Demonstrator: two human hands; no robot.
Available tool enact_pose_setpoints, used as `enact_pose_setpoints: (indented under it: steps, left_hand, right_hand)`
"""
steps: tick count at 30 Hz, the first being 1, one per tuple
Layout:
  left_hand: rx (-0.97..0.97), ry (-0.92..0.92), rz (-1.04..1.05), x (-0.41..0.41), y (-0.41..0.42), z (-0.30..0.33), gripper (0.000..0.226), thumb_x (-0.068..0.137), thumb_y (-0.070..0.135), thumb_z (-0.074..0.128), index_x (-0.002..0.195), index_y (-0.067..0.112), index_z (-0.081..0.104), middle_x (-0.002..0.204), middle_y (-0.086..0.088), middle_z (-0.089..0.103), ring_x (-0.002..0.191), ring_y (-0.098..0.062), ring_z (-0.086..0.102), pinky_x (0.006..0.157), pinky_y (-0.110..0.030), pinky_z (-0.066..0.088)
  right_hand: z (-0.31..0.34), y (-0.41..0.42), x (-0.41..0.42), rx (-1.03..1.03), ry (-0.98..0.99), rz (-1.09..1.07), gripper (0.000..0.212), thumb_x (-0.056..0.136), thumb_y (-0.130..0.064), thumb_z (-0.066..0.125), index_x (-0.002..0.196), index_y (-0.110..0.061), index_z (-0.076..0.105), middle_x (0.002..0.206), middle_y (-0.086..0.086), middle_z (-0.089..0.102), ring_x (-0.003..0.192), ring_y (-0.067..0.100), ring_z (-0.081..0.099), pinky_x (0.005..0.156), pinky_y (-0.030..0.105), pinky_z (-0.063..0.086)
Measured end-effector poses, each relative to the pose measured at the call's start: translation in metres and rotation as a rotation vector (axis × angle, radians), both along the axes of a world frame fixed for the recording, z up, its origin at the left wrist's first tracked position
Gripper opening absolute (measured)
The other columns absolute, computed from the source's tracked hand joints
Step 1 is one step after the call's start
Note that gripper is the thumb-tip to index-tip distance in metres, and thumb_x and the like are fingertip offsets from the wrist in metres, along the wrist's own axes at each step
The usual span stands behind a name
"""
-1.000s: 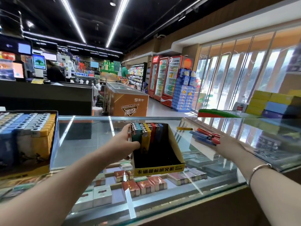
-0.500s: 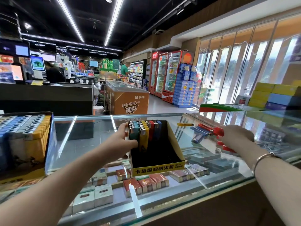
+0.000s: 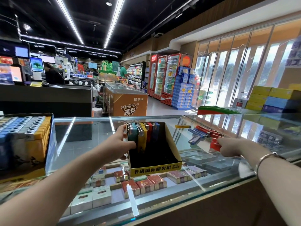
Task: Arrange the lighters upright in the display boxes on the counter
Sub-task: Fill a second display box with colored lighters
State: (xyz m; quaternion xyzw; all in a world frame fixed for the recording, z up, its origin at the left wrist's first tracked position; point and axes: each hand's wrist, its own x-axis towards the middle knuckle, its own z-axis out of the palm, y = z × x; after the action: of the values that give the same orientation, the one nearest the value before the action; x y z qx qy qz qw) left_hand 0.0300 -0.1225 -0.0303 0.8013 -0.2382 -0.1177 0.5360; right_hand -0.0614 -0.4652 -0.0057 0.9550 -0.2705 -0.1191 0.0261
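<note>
Head view. Right hand: grip closed around a bunch of red plastic lighters, now lifted from the loose pile of red and blue lighters on the glass table; a second ago it lay on that pile. Judged: carry to the box next. Left hand grips the black-and-yellow cardboard display box and the upright lighters at its back; the front is unfilled. The left-side display box appears full.

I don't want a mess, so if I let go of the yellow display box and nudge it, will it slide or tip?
The display box probably slides: thin cardboard on smooth glass counter. Mostly empty, so likely light. Its lighters crowd the far-left end, so it might pivot unevenly.
</note>
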Motion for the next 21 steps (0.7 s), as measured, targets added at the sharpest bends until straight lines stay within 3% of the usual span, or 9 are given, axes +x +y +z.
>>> enact_pose_setpoints:
  steps: [6, 9, 11, 14, 18, 21]
  left_hand:
    - [0.061, 0.001, 0.0, 0.0, 0.001, 0.004, 0.075, 0.086, 0.006, 0.056, 0.144, 0.028, 0.014, 0.098, 0.005, 0.047, 0.081, -0.018, 0.061, 0.054, -0.021, 0.052]
    - [0.14, -0.002, 0.008, 0.002, 0.005, 0.009, 0.084, 0.085, 0.001, 0.053, 0.143, 0.036, 0.003, 0.097, -0.003, 0.048, 0.081, -0.021, 0.061, 0.056, -0.025, 0.052]
    - [0.185, -0.018, 0.009, 0.003, 0.01, 0.012, 0.086, 0.083, -0.002, 0.05, 0.14, 0.043, 0.002, 0.099, -0.007, 0.049, 0.079, -0.02, 0.058, 0.053, -0.024, 0.05]
    - [0.177, -0.011, -0.026, 0.006, 0.016, 0.017, 0.081, 0.08, -0.01, 0.047, 0.136, 0.038, 0.014, 0.102, -0.014, 0.049, 0.076, -0.019, 0.054, 0.049, -0.018, 0.047]
    - [0.204, -0.058, -0.043, 0.009, 0.022, 0.022, 0.068, 0.076, -0.013, 0.048, 0.127, 0.027, 0.027, 0.101, -0.011, 0.051, 0.083, -0.016, 0.055, 0.053, -0.015, 0.047]
    - [0.213, -0.043, -0.024, 0.01, 0.026, 0.027, 0.063, 0.076, -0.012, 0.047, 0.122, 0.026, 0.029, 0.101, -0.012, 0.053, 0.087, -0.018, 0.055, 0.059, -0.02, 0.048]
  right_hand:
    - [-0.008, 0.012, 0.016, 0.097, -0.191, 0.076, 0.033, 0.085, -0.008, 0.053, 0.114, -0.022, 0.044, 0.093, -0.001, 0.052, 0.085, 0.013, 0.051, 0.084, 0.031, 0.044]
    - [-0.009, 0.027, 0.026, 0.138, -0.376, 0.114, 0.029, 0.083, -0.006, 0.055, 0.107, -0.02, 0.046, 0.085, 0.001, 0.054, 0.072, 0.014, 0.052, 0.065, 0.028, 0.049]
    - [-0.004, 0.043, 0.033, 0.277, -0.519, 0.145, 0.033, 0.08, -0.005, 0.062, 0.101, -0.021, 0.042, 0.083, 0.003, 0.052, 0.066, 0.016, 0.052, 0.054, 0.028, 0.046]
    - [0.01, 0.077, 0.045, 0.507, -0.781, 0.258, 0.03, 0.077, -0.008, 0.069, 0.098, -0.015, 0.049, 0.083, 0.009, 0.056, 0.069, 0.024, 0.058, 0.057, 0.035, 0.052]
    - [0.032, 0.136, 0.06, 1.014, -0.983, 0.389, 0.016, 0.079, -0.01, 0.07, 0.083, -0.016, 0.056, 0.068, 0.005, 0.057, 0.05, 0.006, 0.055, 0.043, 0.017, 0.041]
    - [0.036, 0.169, 0.071, 1.236, -1.028, 0.371, 0.016, 0.079, -0.02, 0.071, 0.086, -0.022, 0.057, 0.076, 0.002, 0.057, 0.068, 0.013, 0.054, 0.056, 0.024, 0.038]
